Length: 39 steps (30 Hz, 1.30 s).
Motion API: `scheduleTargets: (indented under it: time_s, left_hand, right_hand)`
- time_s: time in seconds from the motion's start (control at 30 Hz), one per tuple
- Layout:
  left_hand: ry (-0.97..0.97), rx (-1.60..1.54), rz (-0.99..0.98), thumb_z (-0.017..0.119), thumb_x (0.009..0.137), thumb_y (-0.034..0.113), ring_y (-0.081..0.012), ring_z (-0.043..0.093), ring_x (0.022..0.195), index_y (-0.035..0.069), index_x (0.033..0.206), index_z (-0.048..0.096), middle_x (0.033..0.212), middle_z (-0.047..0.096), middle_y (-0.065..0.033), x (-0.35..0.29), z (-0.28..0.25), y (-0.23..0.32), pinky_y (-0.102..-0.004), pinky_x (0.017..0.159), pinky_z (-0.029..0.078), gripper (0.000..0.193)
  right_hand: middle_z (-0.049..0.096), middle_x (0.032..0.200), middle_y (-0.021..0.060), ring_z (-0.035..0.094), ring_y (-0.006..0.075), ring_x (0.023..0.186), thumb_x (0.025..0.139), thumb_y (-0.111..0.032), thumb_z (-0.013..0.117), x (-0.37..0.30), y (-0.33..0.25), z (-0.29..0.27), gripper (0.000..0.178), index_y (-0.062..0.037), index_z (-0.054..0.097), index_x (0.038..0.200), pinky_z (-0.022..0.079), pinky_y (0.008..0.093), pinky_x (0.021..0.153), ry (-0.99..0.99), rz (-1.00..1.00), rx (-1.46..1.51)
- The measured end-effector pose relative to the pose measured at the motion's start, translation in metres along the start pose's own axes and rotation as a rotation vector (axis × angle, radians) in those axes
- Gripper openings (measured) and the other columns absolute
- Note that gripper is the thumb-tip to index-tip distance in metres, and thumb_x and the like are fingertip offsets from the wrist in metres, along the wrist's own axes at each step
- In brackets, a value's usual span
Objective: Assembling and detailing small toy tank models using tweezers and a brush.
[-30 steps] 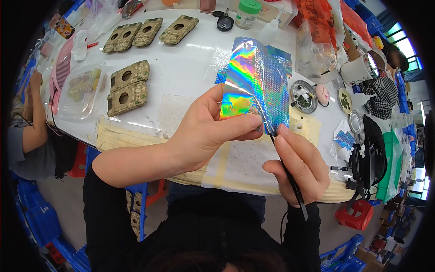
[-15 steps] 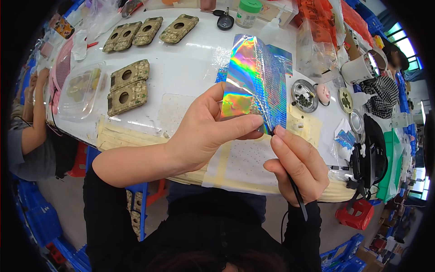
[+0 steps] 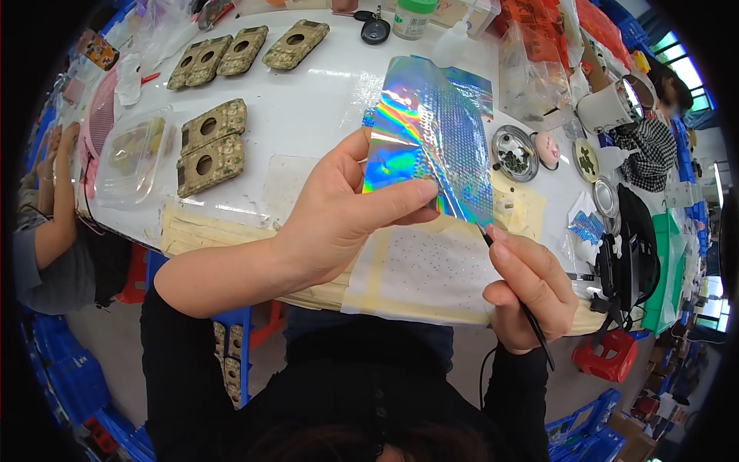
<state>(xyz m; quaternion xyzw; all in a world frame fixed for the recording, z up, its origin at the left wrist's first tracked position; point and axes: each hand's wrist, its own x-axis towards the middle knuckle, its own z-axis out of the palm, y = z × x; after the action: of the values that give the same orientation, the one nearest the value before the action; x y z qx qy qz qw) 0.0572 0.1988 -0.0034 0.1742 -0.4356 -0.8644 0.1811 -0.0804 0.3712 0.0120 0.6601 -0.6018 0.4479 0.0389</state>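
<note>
My left hand (image 3: 339, 208) is closed on a shiny holographic sticker sheet (image 3: 454, 138), thumb on top, holding it raised above the table. A fold or peeled strip runs down the sheet's middle. In my right hand (image 3: 535, 289) are black tweezers (image 3: 531, 319), gripped between thumb and fingers. Their tip meets the sheet's lower right edge; whether they pinch it is too small to tell. Below the sheet lies white paper (image 3: 416, 266) with small dark specks. To the left sit two camouflage-patterned tank hull parts (image 3: 212, 127), each with a round hole.
More camouflage hull parts (image 3: 296, 44) stand farther back. At left is a clear plastic box (image 3: 135, 158). On the right are a round metal tin (image 3: 514, 154) with small dark pieces, a pink round object (image 3: 547, 149), a black bag (image 3: 637, 246) and a green tray (image 3: 663, 269). A co-worker's arm (image 3: 58, 192) rests at far left.
My right hand and the tweezers have moved right and slightly down. The sheet has tilted and spread wider, its lower right corner drawn to the right. My left hand keeps its grip.
</note>
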Motion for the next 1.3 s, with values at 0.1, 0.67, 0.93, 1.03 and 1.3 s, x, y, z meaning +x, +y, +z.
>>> scheduleTargets:
  time_s: [0.1,0.67,0.93,1.03,1.3]
  left_hand:
    - [0.017,-0.023,0.04,0.065,0.086,0.008,-0.0125,0.063,0.095,0.005,0.116,0.05,0.106,0.063,-0.0051,0.001,-0.004,0.007,-0.0312,0.086,0.053,0.034]
    - [0.015,0.049,0.086,0.065,0.085,0.011,-0.0116,0.062,0.095,0.003,0.116,0.049,0.107,0.063,-0.0065,0.007,-0.009,0.0,-0.0264,0.086,0.053,0.035]
    - [0.018,0.015,0.046,0.065,0.086,0.01,-0.0118,0.062,0.094,0.004,0.113,0.053,0.106,0.064,-0.0058,0.005,-0.008,0.003,-0.0283,0.086,0.052,0.03]
    - [-0.004,0.0,0.018,0.063,0.087,0.01,-0.0112,0.062,0.094,0.006,0.114,0.054,0.106,0.064,-0.004,0.005,-0.007,0.004,-0.0275,0.086,0.052,0.029]
    - [-0.022,-0.061,0.008,0.062,0.087,0.008,-0.0122,0.062,0.094,0.007,0.108,0.059,0.105,0.065,-0.0039,0.005,-0.008,0.001,-0.0293,0.084,0.053,0.022]
  right_hand:
    - [0.067,0.096,0.0159,0.067,0.0266,0.08,0.07,-0.016,0.077,-0.023,0.0,-0.017,0.041,0.0005,0.066,0.106,0.054,0.0304,0.068,-0.079,0.09,-0.052]
    - [0.065,0.102,0.0096,0.061,0.0254,0.089,0.065,-0.001,0.071,-0.074,-0.008,-0.01,0.024,-0.005,0.06,0.085,0.052,0.0376,0.077,-0.387,0.084,-0.408]
    - [0.067,0.098,0.0115,0.06,0.0278,0.083,0.064,0.003,0.067,-0.063,-0.007,-0.025,0.025,-0.0047,0.058,0.086,0.051,0.0356,0.072,-0.224,0.166,-0.219]
    - [0.069,0.096,0.0155,0.06,0.0277,0.081,0.068,0.004,0.065,-0.049,-0.014,-0.028,0.022,-0.0034,0.058,0.088,0.05,0.034,0.071,-0.1,0.164,-0.113]
    - [0.069,0.095,0.0164,0.06,0.0267,0.081,0.07,0.004,0.065,0.003,-0.013,-0.014,0.023,-0.0043,0.059,0.091,0.05,0.0336,0.072,-0.009,0.059,0.08]
